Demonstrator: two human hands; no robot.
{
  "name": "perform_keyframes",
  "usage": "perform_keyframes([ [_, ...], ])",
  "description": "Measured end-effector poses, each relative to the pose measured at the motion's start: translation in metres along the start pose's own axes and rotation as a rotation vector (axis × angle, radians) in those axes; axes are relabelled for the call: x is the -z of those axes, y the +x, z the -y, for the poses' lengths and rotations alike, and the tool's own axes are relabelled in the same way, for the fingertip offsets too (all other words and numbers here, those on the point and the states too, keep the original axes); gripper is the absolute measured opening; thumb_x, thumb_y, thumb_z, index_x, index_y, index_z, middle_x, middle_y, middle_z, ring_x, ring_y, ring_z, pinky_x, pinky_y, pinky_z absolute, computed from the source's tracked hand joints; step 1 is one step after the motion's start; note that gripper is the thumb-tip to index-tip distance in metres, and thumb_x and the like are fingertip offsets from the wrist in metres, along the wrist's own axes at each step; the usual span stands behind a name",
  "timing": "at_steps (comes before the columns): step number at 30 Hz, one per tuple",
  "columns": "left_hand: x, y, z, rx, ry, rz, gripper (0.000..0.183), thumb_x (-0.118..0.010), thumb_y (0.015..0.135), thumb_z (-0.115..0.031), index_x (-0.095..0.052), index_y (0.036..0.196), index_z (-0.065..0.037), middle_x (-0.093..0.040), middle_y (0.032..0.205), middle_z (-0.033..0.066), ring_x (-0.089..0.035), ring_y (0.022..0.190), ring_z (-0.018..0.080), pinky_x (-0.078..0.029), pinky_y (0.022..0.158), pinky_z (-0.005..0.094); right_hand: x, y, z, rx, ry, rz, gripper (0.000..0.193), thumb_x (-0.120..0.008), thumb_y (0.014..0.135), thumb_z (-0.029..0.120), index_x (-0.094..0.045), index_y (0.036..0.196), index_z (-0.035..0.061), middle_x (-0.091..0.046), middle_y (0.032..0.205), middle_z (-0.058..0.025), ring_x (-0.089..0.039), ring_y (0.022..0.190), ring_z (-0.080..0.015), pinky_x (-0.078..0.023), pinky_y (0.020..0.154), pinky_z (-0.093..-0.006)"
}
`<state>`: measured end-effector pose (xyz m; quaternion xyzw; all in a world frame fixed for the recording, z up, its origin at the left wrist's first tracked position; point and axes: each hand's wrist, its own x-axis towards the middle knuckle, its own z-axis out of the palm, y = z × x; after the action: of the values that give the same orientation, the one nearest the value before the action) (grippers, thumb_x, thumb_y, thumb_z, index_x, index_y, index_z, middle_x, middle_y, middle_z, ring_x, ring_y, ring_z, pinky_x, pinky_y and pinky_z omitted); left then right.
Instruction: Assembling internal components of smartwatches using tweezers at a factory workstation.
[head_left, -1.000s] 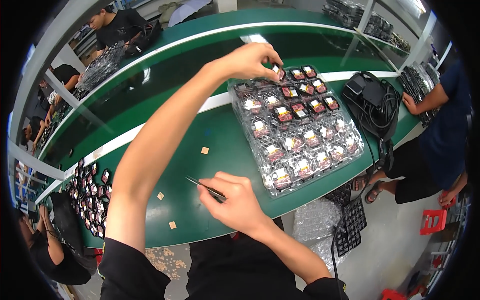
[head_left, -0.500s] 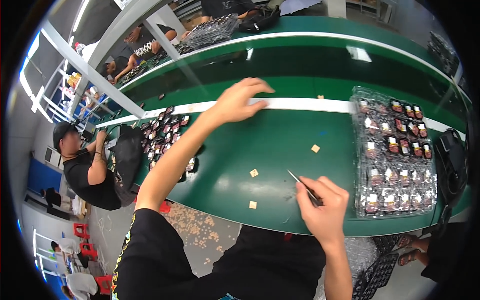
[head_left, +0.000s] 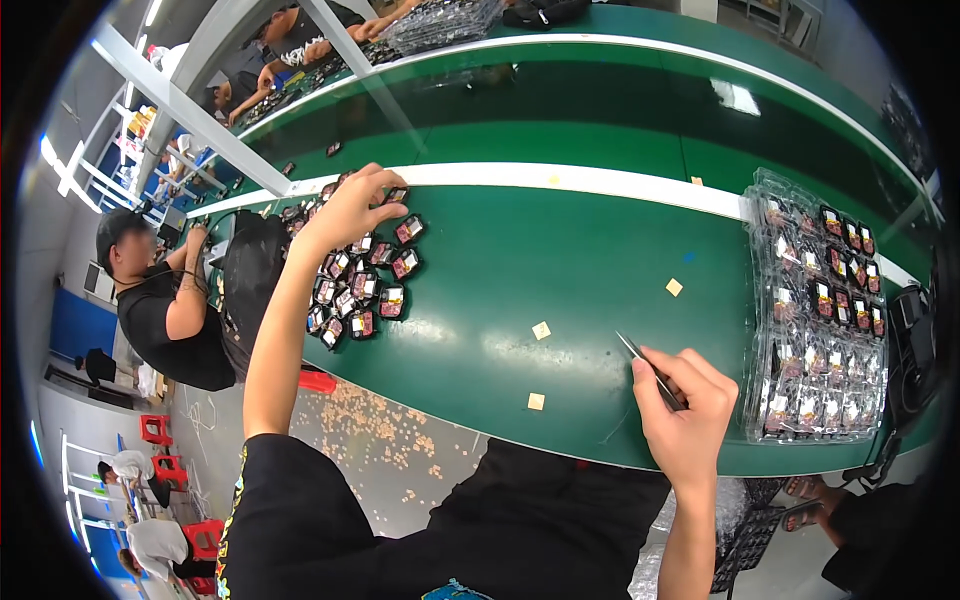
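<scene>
My left hand (head_left: 352,212) reaches over the far side of a pile of small black packs (head_left: 363,285) with pale labels, at the left of the green table. Its fingers are curved and apart, with the thumb beside one black pack (head_left: 396,195); I cannot tell whether they touch it. Closed around a pair of dark pointed tweezers (head_left: 648,368), my right hand (head_left: 692,405) stays above the table's near edge. The tweezers' tips point up and left, toward small beige squares: one square (head_left: 541,330) lies left of them, another square (head_left: 536,401) closer to me.
A clear plastic tray (head_left: 755,330) with rows of black packs stands at the right, a black bag (head_left: 910,345) beyond it. Another beige square (head_left: 674,288) lies left of the tray. A white rail (head_left: 600,178) crosses behind. One person (head_left: 160,300) sits at the left.
My left hand has moved left, from the white rail to the pile of black packs. My right hand still grips the tweezers. The view has shifted slightly.
</scene>
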<state>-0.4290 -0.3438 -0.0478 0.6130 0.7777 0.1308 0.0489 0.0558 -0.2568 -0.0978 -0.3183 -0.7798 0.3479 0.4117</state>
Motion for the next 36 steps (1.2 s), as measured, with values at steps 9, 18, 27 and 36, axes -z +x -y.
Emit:
perform_keyframes([
  [9,-0.052,0.041,-0.116,-0.417,-0.277,0.051,0.038,-0.088,0.093,-0.019,-0.075,0.124,-0.002,-0.072,0.112,0.0115,-0.071,0.095,0.0250,-0.058,0.088,0.0385,-0.001,0.000,-0.001,-0.036,-0.041,-0.001,0.013,-0.084,0.091,-0.002,-0.083,0.103,-0.0051,-0.063,0.069,-0.0049,-0.055,0.056,-0.0089,-0.039,0.051,-0.0279],
  [18,-0.080,0.002,-0.186,-0.626,-0.197,-0.028,0.064,-0.094,0.082,-0.049,-0.076,0.130,-0.009,-0.070,0.102,0.0068,-0.070,0.092,0.0295,-0.055,0.082,0.0412,-0.005,0.004,0.001,-0.085,-0.013,0.010,0.013,-0.085,0.091,-0.003,-0.084,0.104,-0.0045,-0.062,0.069,-0.0018,-0.048,0.058,-0.0059,-0.033,0.055,-0.0253],
  [27,-0.094,-0.005,-0.176,-0.602,-0.413,0.069,0.057,-0.098,0.077,-0.022,-0.081,0.129,-0.008,-0.072,0.108,0.0061,-0.067,0.101,0.0263,-0.050,0.092,0.0394,0.000,0.002,-0.006,-0.103,0.002,0.035,0.018,-0.087,0.087,-0.004,-0.085,0.104,-0.0035,-0.064,0.068,-0.0027,-0.050,0.054,-0.0058,-0.035,0.050,-0.0251],
  [36,-0.102,-0.017,-0.192,-0.660,-0.509,0.185,0.065,-0.101,0.067,-0.032,-0.084,0.124,-0.005,-0.079,0.102,0.0037,-0.068,0.091,0.0204,-0.047,0.079,0.0329,0.002,0.005,-0.007,-0.082,0.043,0.098,0.017,-0.085,0.081,-0.007,-0.084,0.097,-0.0026,-0.060,0.065,-0.0024,-0.049,0.050,-0.0071,-0.033,0.048,-0.0260],
])
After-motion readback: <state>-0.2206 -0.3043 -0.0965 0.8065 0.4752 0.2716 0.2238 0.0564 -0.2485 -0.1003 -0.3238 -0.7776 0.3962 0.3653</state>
